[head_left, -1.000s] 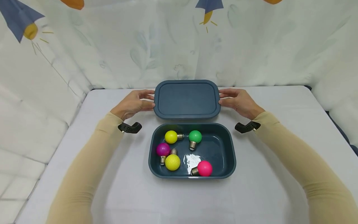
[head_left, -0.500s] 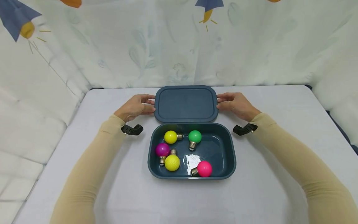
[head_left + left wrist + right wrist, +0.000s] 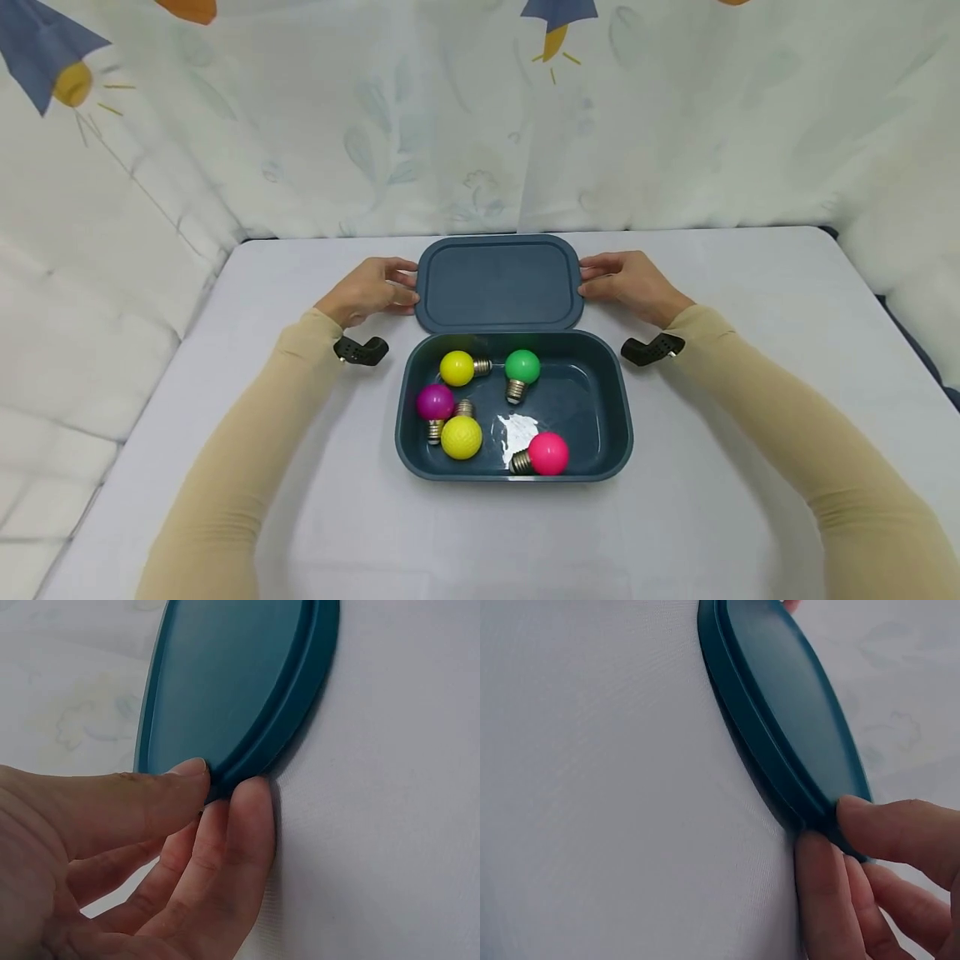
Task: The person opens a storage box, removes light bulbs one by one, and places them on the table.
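A white-covered table (image 3: 525,533) bears a dark blue container (image 3: 588,408).

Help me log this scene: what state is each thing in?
Lid: off the container, held
Container: uncovered, upright, partly filled
Smooth yellow bulb: loose, base rightward
Textured yellow bulb: loose, base facing away
Purple bulb: loose, base facing near side
Green bulb: loose, base facing near side
Pink bulb: loose, base leftward
Left hand: pinching the lid
Right hand: pinching the lid

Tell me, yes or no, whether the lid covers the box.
No, the lid is held beyond the box, leaving the green bulb inside in plain view.
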### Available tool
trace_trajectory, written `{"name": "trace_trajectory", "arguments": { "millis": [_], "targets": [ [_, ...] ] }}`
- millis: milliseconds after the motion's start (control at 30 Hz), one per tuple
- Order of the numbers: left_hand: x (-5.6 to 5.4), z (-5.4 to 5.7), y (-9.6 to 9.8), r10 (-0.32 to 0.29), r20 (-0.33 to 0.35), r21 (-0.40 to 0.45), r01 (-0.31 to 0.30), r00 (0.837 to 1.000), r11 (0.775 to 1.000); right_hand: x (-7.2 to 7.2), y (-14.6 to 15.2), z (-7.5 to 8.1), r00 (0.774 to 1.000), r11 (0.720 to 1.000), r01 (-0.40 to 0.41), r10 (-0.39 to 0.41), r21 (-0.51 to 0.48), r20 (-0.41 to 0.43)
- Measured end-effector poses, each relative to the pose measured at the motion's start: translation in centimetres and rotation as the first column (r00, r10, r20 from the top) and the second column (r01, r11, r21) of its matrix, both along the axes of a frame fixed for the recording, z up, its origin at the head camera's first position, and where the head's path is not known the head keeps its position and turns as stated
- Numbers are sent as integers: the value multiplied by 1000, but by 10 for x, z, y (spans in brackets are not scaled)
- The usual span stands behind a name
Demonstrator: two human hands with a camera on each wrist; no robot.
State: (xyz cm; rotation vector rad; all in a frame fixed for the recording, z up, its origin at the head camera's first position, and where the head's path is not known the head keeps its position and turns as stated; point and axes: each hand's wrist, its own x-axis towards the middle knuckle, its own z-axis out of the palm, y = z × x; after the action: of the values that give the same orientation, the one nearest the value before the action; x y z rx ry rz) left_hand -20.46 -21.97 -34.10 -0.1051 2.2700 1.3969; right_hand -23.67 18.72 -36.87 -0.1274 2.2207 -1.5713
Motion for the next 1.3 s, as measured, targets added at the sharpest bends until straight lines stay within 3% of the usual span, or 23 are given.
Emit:
{"name": "trace_trajectory", "arguments": {
  "millis": [400, 733, 900, 1133, 1300],
  "targets": [
    [-2, -1, 0, -38, -23, -99, 35, 999, 994, -3, -10, 1, 998, 993, 2, 4, 115, -55],
    [-1, 0, 2, -36, -66, -154, 26, 997, 988, -5, -13, -2, 994, 978, 17, 6, 210, -112],
    [0, 4, 2, -46, -100, -231, 22, 994, 973, -4, -10, 0, 991, 967, 5, 28, 255, -128],
    [4, 13, 0, -64, -190, -351, -6, 980, 937, -1, -2, 9, 995, 995, 2, 8, 101, -97],
    [13, 16, 0, -63, -247, -375, -35, 967, 926, 5, 5, 16, 989, 998, 20, -9, 68, -148]
  ]
}}
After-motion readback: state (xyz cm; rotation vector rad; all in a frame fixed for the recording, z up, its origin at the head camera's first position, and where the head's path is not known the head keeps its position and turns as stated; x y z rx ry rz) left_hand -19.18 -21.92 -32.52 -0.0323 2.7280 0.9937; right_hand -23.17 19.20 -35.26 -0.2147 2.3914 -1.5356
